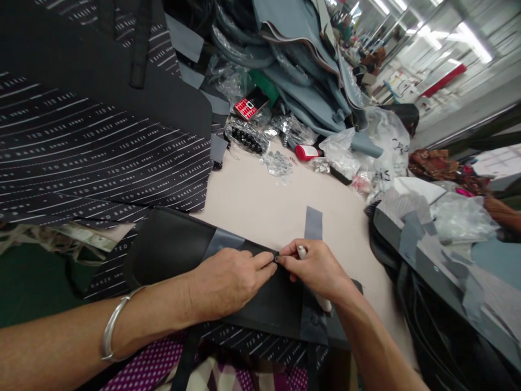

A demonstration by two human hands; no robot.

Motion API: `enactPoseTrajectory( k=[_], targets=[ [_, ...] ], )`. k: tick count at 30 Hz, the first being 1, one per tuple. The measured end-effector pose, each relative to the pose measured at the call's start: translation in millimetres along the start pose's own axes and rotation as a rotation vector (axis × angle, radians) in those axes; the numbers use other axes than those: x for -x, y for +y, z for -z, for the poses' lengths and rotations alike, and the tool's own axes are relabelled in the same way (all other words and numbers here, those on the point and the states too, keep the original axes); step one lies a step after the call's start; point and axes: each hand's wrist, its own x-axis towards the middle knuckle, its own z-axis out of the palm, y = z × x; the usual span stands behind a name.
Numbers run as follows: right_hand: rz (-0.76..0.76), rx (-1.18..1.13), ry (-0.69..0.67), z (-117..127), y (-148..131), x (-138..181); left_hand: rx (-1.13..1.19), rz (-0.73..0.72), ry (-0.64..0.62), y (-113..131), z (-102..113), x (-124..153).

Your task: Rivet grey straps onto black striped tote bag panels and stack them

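A black leather-like panel (171, 244) with grey-blue tabs lies in front of me on striped lettered lining. My left hand (230, 282) is closed at the panel's upper edge, its thumb and fingertips pressed there. Just beyond those fingertips shows a small round metal piece (276, 259), possibly a snap or magnet part. From the other side, thumb and forefinger of my right hand (315, 266) pinch at this piece. A white pen (325, 304) is also tucked within the right hand, its end (302, 251) sticking out above the forefinger. The panel edge beneath the fingertips is partly hidden.
Black striped lining pieces (122, 157) cover the left side. Loose metal discs (278, 164), a red-capped item (307, 152) and plastic bags (342, 152) lie at the table's back. Grey-blue panels (301, 81) are heaped behind. Black bag pieces (439, 293) are piled at right.
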Motion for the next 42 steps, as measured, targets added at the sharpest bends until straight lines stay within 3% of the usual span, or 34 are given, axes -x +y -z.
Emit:
enactPoseTrajectory(
  k=[15,25,29,32,37,39,42],
  targets=[
    [-0.093,0.050,0.046,-5,-3,-5,-0.014,0.013,-0.053,1,0,-2],
    [-0.053,0.142,0.076,-11,0,-2,-0.031,0.005,-0.030,1,0,-1],
    [0.038,0.141,0.022,3,1,8,-0.056,0.001,0.020,1,-2,1],
    [0.115,-0.098,0.126,23,-3,31,-0.059,-0.009,0.005,1,-2,1],
    [0.408,-0.893,0.547,30,-9,51,-0.060,0.003,-0.011,2,0,-1],
    [0.482,-1.129,0.585,21,-4,41,-0.060,0.010,-0.022,3,1,-2],
    [0.525,-1.290,0.562,8,8,19,-0.061,0.008,-0.018,3,1,-3]
  ],
)
